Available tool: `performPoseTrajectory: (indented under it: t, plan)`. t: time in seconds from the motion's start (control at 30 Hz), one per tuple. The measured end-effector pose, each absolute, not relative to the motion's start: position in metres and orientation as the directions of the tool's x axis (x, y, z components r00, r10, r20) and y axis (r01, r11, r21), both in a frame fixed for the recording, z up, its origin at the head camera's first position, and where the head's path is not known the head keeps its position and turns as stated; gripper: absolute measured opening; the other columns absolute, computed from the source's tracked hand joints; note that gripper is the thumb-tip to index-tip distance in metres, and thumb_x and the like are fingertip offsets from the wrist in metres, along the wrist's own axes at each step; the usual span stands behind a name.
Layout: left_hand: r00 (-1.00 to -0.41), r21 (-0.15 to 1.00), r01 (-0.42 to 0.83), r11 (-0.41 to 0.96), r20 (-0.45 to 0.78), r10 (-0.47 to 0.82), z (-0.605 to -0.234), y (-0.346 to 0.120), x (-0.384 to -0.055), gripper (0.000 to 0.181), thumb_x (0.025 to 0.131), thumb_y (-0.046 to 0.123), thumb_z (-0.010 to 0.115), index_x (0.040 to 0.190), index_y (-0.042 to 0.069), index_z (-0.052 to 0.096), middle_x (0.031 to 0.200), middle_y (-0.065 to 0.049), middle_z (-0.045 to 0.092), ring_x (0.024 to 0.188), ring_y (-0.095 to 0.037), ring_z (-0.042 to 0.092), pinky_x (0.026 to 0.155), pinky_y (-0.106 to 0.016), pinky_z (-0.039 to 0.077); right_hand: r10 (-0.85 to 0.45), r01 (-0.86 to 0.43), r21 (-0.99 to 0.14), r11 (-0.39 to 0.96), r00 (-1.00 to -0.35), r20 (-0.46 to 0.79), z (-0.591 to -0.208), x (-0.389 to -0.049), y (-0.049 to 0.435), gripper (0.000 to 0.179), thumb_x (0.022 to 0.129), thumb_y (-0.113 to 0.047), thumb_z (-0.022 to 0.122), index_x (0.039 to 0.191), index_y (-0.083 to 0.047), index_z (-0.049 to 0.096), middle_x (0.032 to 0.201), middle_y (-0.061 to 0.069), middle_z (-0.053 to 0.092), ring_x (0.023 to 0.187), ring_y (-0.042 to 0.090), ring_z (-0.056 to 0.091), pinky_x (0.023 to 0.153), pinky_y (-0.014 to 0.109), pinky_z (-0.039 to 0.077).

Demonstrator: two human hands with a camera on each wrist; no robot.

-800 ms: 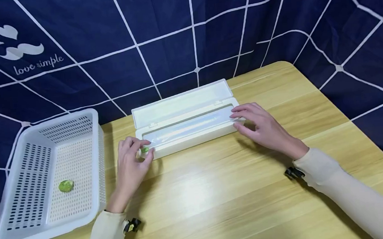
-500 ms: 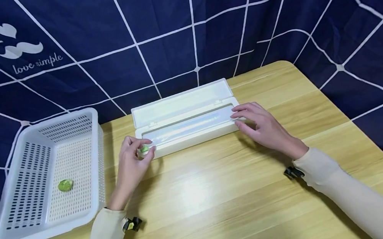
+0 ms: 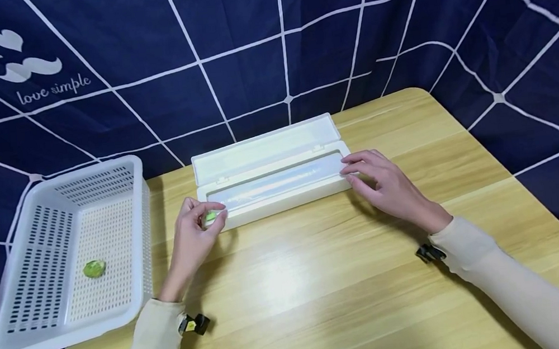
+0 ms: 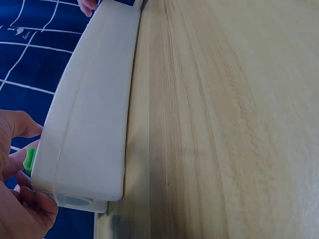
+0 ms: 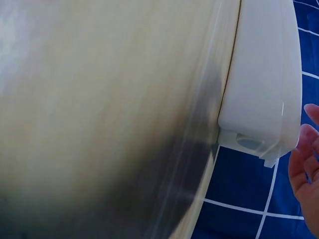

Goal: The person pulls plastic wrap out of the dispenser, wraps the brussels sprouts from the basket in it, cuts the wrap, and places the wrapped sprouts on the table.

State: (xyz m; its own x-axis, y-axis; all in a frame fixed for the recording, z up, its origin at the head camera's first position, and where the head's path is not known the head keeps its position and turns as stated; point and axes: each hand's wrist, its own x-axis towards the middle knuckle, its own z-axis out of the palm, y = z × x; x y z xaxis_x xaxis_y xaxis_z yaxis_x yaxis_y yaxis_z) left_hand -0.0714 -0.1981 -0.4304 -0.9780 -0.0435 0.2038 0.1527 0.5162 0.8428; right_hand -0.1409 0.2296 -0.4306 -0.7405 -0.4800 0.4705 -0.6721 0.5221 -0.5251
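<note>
A long white box, seemingly a cling film dispenser (image 3: 282, 198), lies near the table's back edge with its lid (image 3: 266, 149) raised. Glossy clear film (image 3: 275, 181) shows in its slot. My left hand (image 3: 195, 227) is at the box's left end, thumb and index finger close together at the front corner. A small green piece (image 4: 29, 159) sits beside those fingers in the left wrist view; I cannot tell whether they pinch the film. My right hand (image 3: 383, 178) touches the right end with fingers lightly bent, and the right wrist view shows a gap between two fingertips (image 5: 305, 132).
A white perforated basket (image 3: 145, 249) stands left of the box, partly past the table's edge. One small round green vegetable (image 3: 94, 269) lies in it. The wooden table (image 3: 292, 308) has a dark blue checked cloth (image 3: 244, 20) hanging behind it and on its right side.
The left thumb and index finger have shifted slightly right along the box's front corner. My right fingertips have moved slightly right, thumb and index finger closer together. Lid and basket stay put.
</note>
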Motion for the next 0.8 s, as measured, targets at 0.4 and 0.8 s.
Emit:
performPoseTrajectory:
  t: [0.4, 0.8]
  plan:
    - [-0.991, 0.84, 0.065, 0.539, 0.116, -0.061, -0.425, -0.197, -0.072, 0.01, 0.097, 0.012, 0.08, 0.104, 0.006, 0.083, 0.09, -0.008, 0.04, 0.082, -0.024, 0.041, 0.075, -0.037, 0.034, -0.479, -0.67, -0.526, 0.523, -0.742, 0.468, -0.434, -0.142, 0.229, 0.019, 0.1, -0.001, 0.074, 0.117, -0.007, 0.08, 0.141, 0.008, 0.068, 0.133, 0.028, 0.058, 0.109, 0.02, 0.039]
    - [-0.99, 0.851, 0.044, 0.524, 0.109, -0.094, -0.42, -0.19, -0.079, 0.01, 0.097, 0.01, 0.08, 0.097, -0.001, 0.081, 0.087, -0.008, 0.039, 0.088, -0.026, 0.041, 0.082, -0.04, 0.033, -0.472, -0.669, -0.531, 0.52, -0.743, 0.475, -0.432, -0.142, 0.229, 0.018, 0.099, 0.0, 0.074, 0.115, -0.006, 0.08, 0.14, 0.01, 0.068, 0.133, 0.029, 0.058, 0.109, 0.018, 0.038]
